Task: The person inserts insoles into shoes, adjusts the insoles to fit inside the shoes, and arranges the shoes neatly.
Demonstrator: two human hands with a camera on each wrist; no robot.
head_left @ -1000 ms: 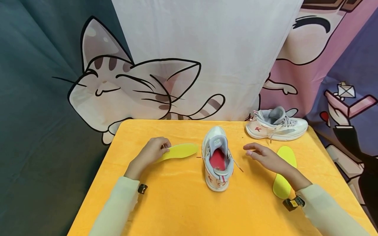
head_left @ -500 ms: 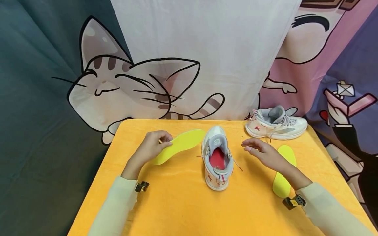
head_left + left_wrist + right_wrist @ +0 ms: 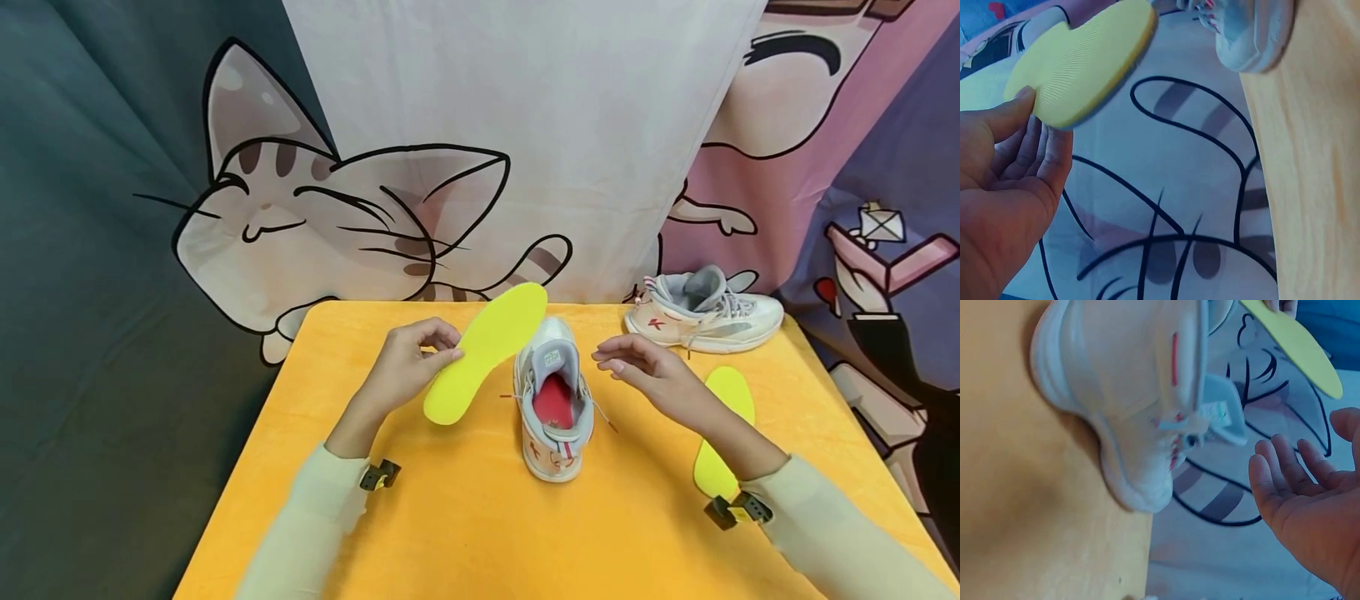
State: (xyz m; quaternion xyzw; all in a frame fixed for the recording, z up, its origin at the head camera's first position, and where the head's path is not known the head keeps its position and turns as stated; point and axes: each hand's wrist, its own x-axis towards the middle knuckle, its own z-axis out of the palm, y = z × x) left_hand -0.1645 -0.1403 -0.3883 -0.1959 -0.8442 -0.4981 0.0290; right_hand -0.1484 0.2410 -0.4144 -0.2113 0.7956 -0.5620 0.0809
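Observation:
In the head view my left hand pinches a yellow insole by its edge, thumb on the near face. The insole is raised and tilted, its wide end up and overlapping the toe of a white sneaker. That sneaker stands mid-table with its toe away from me; a red lining shows inside. In the left wrist view the insole has fine ridges on one face. My right hand hovers right of the sneaker, holding nothing, fingers loosely bent. In the right wrist view its palm faces the sneaker.
A second yellow insole lies on the yellow table, partly behind my right forearm. A second white sneaker stands on its sole at the back right corner. Behind the table hangs a printed cartoon curtain.
My left hand has lifted the insole up and right, turning it from nearly flat to tilted upright beside the sneaker. My right hand has moved slightly left and up.

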